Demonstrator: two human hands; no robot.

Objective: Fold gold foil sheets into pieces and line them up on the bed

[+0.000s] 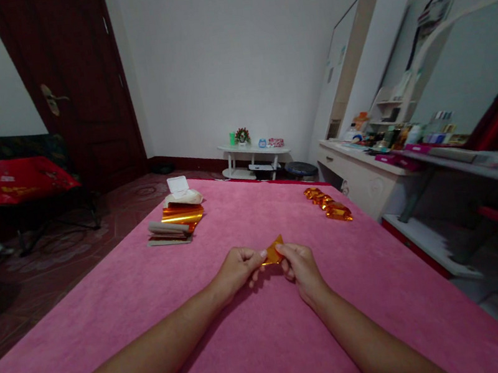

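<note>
Both hands meet just above the pink cloth (256, 349) on the table; the left hand (236, 268) and right hand (300, 266) each pinch one end of a small folded gold foil piece (274, 250), every grip closed on it between thumb and fingertips, probably so the thin foil stays taut and clear of the cloth; at 10 o'clock, well apart, lies a stack of foil sheets (182, 216) beside a tissue pack (183, 194); at 1 o'clock a row of folded pieces (330, 204) sits near the far edge, seemingly kept separate from the flat sheets
</note>
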